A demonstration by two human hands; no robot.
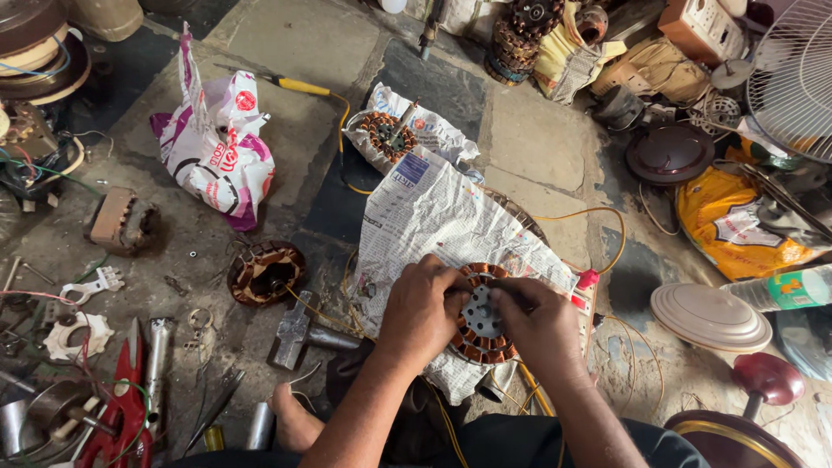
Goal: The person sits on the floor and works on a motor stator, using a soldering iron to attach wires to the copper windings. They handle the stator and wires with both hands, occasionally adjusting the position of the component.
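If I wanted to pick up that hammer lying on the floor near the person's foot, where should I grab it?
Probably by the handle. The hammer lies flat on the stone floor, its blocky metal head toward the left and its short round handle pointing right, toward the person's left hand. Come from above and close your fingers around the handle's middle; the head looks too broad and heavy to grip.

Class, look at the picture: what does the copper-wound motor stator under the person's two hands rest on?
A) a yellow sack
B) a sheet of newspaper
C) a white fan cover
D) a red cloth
B: the stator, gripped by the left hand and right hand, lies on a spread newspaper sheet.
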